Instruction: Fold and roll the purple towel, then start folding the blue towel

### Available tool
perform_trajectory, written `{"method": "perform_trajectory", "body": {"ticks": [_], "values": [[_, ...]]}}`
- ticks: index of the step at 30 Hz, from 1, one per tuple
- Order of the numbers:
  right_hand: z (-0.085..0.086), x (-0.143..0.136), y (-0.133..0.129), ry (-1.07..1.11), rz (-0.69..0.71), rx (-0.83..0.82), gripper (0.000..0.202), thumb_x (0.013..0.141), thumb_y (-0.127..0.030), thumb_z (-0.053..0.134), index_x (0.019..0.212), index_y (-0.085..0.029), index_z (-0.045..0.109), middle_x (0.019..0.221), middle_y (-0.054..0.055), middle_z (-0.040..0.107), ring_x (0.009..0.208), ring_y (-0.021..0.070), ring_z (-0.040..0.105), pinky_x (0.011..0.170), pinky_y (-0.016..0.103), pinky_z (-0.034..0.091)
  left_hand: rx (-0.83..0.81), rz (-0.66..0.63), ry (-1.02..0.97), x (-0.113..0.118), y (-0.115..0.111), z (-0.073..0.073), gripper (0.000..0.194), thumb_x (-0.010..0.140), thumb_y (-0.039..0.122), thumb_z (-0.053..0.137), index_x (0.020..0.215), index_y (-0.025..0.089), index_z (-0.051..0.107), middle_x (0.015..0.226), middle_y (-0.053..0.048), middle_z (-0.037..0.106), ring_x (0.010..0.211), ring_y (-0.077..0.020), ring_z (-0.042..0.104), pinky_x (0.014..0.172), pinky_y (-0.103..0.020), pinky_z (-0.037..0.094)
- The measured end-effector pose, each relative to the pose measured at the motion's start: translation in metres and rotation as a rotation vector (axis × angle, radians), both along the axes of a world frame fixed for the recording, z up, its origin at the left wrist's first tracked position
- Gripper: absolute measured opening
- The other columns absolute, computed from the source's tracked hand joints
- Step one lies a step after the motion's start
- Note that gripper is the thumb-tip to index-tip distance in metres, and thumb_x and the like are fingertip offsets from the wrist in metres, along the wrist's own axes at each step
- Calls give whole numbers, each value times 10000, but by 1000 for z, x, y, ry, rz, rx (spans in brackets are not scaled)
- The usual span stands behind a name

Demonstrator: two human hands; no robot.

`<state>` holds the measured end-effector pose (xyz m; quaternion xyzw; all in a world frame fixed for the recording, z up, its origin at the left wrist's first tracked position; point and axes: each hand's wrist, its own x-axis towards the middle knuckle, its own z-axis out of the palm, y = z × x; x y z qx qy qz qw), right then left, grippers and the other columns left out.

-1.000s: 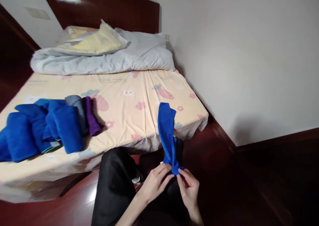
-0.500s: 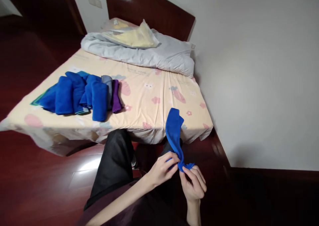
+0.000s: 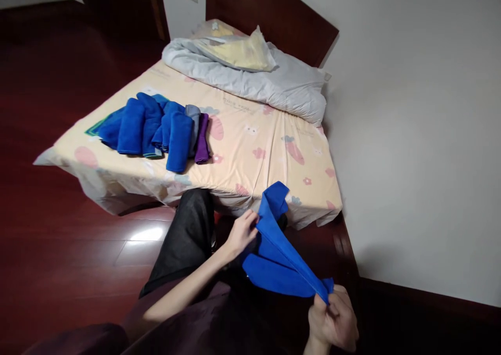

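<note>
A blue cloth point(image 3: 279, 245), like a small towel, is stretched on a slant between my two hands. My left hand point(image 3: 241, 234) pinches its upper edge near the bed. At the lower right, my right hand point(image 3: 333, 316) grips the other end between thumb and fingers. The cloth's far corner reaches the bed's front edge, and a loose fold hangs below the taut edge. On the bed, to the left, lie several folded blue towels point(image 3: 131, 128) in an overlapping row. A grey cloth point(image 3: 193, 116) and a folded purple cloth point(image 3: 202, 140) end that row.
The bed point(image 3: 238, 135) has a cream sheet with carrot and flower prints. A rolled grey-white quilt point(image 3: 242, 81) and a pale yellow pillow point(image 3: 246, 52) lie before the dark wooden headboard point(image 3: 274, 15). A white wall point(image 3: 410, 135) stands at the right. My knee point(image 3: 191, 216) is near the bed's edge.
My hands have moved apart, the right one down and to the right. The blue cloth has gone from bunched to spread and taut between them. The view has shifted, moving the bed rightward.
</note>
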<state>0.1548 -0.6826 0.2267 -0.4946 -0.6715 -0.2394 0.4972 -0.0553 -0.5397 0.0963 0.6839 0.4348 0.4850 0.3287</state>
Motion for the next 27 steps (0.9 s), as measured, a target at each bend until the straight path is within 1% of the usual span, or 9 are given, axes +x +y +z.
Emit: {"method": "perform_trajectory", "body": {"ticks": [6,10,13,17,19,21,24,25,27], "values": [[-8,28,-16,162,-260,57,390,980,-355,759,719,-239,494,627,-16,563,533,165,605,482,307,522,-76,253,116,-62,28,-18,59,801,161,532,794,210,499,770,-3,530,702,-158,516,677,-260,411],[-10,34,-18,242,-331,57,474,944,-589,753,722,-256,500,591,-4,554,521,199,611,438,348,514,-55,418,272,-102,33,-18,142,849,199,559,942,189,665,747,-7,560,711,-180,532,675,-280,411],[-9,37,-14,236,-309,102,441,943,-523,784,724,-245,521,606,-5,568,537,186,618,449,328,510,59,468,366,-125,32,-18,191,949,280,574,986,203,744,730,-29,594,784,-222,568,685,-301,425],[-9,45,-5,308,-318,186,307,912,-312,838,763,-220,586,678,-3,605,606,177,631,531,333,518,183,580,405,-150,30,-15,273,983,400,639,798,213,711,804,-80,650,868,-261,590,745,-341,482],[-8,53,-1,339,-317,237,280,900,-292,846,781,-215,605,688,-3,610,608,176,618,545,335,501,233,529,353,-159,26,-11,313,993,413,640,753,213,660,887,-96,688,953,-274,637,842,-378,535],[-6,64,-1,347,-329,255,264,914,-297,827,784,-209,614,694,0,614,603,171,601,549,328,477,227,353,276,-166,19,-4,283,1022,375,602,794,212,641,958,-87,728,989,-251,694,902,-370,566],[1,83,-6,272,-427,252,266,904,-286,834,755,-196,632,745,17,618,641,162,584,568,314,448,123,41,258,-172,6,5,217,1046,349,569,896,221,659,907,-34,751,783,-161,716,741,-248,557],[5,89,-7,224,-459,240,277,880,-284,858,740,-192,637,779,25,620,672,165,593,585,315,455,88,-18,283,-173,2,7,209,1045,356,568,910,228,664,879,-20,751,717,-143,699,680,-225,534],[11,97,-10,126,-484,198,296,834,-278,902,721,-191,642,836,39,635,732,180,624,633,333,497,45,-42,333,-174,-4,9,198,1039,372,565,934,241,671,868,-9,754,684,-139,692,640,-216,514]]}}
